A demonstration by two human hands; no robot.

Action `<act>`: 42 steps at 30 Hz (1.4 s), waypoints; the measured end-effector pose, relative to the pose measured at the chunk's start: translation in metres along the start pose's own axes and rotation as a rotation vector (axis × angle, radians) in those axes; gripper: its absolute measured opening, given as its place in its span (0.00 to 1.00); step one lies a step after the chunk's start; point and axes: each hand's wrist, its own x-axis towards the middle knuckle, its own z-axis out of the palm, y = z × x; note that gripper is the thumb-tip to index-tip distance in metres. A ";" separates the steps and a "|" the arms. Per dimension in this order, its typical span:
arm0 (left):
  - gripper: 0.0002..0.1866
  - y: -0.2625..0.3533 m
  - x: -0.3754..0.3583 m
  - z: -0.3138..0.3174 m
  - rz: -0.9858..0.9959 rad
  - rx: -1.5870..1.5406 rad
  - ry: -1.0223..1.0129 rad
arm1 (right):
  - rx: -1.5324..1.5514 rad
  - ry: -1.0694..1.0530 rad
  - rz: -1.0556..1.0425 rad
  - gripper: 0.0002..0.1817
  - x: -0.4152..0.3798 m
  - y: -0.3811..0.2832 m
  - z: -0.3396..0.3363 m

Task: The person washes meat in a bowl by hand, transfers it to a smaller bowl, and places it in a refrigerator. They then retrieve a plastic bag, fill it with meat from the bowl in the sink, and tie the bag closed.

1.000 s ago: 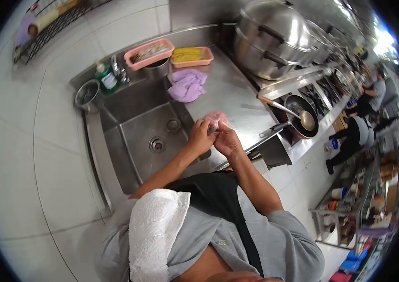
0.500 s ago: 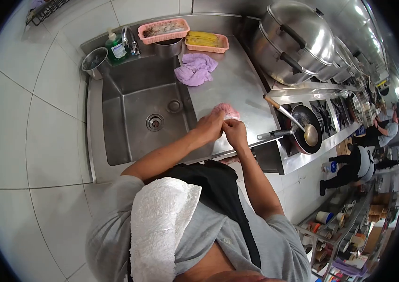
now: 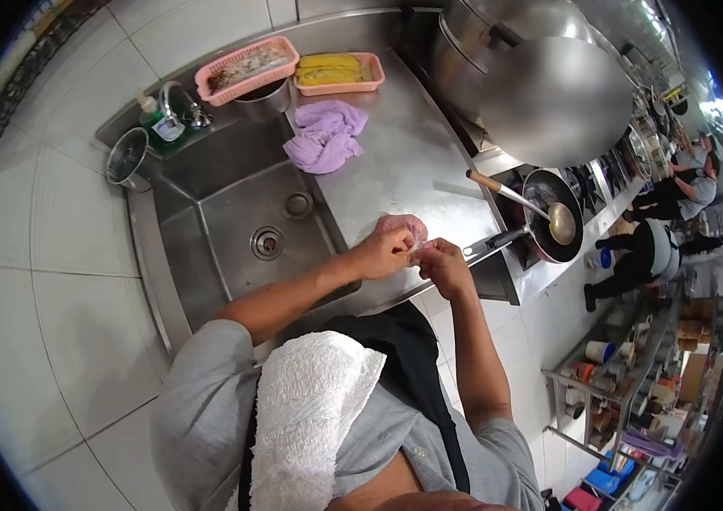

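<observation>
A small clear plastic bag [image 3: 406,225] with something pink inside is between my hands, over the front edge of the steel counter. My left hand [image 3: 380,255] is closed on it, fingers pinched near its gathered neck. Close beside it, my right hand [image 3: 445,267] pinches the bag's clear end between thumb and fingers. Whether the neck is knotted is too small to tell. A crumpled purple cloth [image 3: 326,136] lies on the counter farther back.
To the left is a steel sink [image 3: 208,183] with a faucet [image 3: 181,106]. Pink baskets [image 3: 340,88] stand at the back. On the right, a frying pan [image 3: 549,183] holds a ladle [image 3: 561,223], its handle toward the counter. Two people [image 3: 655,260] stand farther right.
My hands have drawn slightly apart, and the clear end of the bag now shows between them. The camera view has shifted and tilted.
</observation>
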 end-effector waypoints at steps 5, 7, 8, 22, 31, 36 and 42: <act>0.22 -0.026 0.047 -0.106 0.330 0.438 0.138 | 0.549 0.019 0.099 0.04 -0.032 -0.026 0.004; 0.31 -0.054 0.073 -0.173 0.117 0.831 0.242 | 0.558 -0.015 0.095 0.05 -0.055 -0.025 -0.008; 0.34 -0.084 0.077 -0.181 -0.034 1.103 0.350 | 0.585 -0.001 0.072 0.06 -0.071 -0.026 -0.009; 0.12 -0.085 0.098 -0.048 0.507 0.716 0.068 | 0.636 0.538 -0.075 0.05 -0.235 0.015 -0.061; 0.28 0.184 0.087 0.116 0.017 -0.086 -0.778 | 0.623 0.786 -0.107 0.05 -0.269 0.086 -0.155; 0.46 0.153 0.074 0.349 0.455 0.226 -1.174 | 0.446 0.775 -0.230 0.04 -0.295 0.102 -0.239; 0.26 0.160 0.113 0.542 0.516 -0.246 -1.098 | -0.015 0.912 -0.364 0.09 -0.381 0.077 -0.368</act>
